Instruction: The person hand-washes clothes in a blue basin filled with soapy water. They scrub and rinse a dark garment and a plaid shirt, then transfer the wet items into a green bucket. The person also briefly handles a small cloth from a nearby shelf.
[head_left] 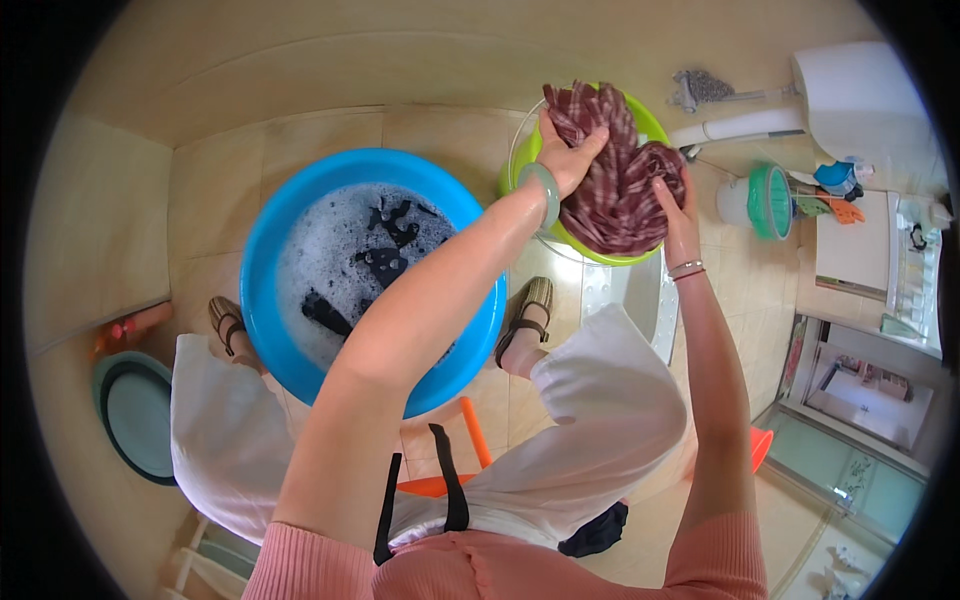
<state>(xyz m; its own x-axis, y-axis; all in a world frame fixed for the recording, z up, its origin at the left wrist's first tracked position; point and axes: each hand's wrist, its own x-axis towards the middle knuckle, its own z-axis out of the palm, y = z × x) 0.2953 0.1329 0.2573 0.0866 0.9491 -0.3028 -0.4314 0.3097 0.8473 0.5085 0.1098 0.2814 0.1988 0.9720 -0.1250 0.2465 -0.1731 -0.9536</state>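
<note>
A twisted bundle of maroon plaid cloth (615, 195) is held over a lime-green bucket (648, 118), covering most of its opening. My left hand (572, 160) grips the bundle's left side, thumb on top, with a pale green bangle at the wrist. On the other side, my right hand (681, 222) has its fingers round the lower right of the same cloth. Whether it is a garment, I cannot tell. Left of the bucket stands a wide blue basin (262, 250) of foamy water, with dark cloth (382, 262) partly above the suds. My left forearm crosses over the basin's right side.
My sandaled feet flank the basin. An orange stool (475, 432) is below me, partly hidden by my trousers. A grey-green basin (135, 418) leans at the left wall. Dark fabric (597, 530) lies low on the right. A toilet brush (703, 88) and a white bin (735, 202) are at the right.
</note>
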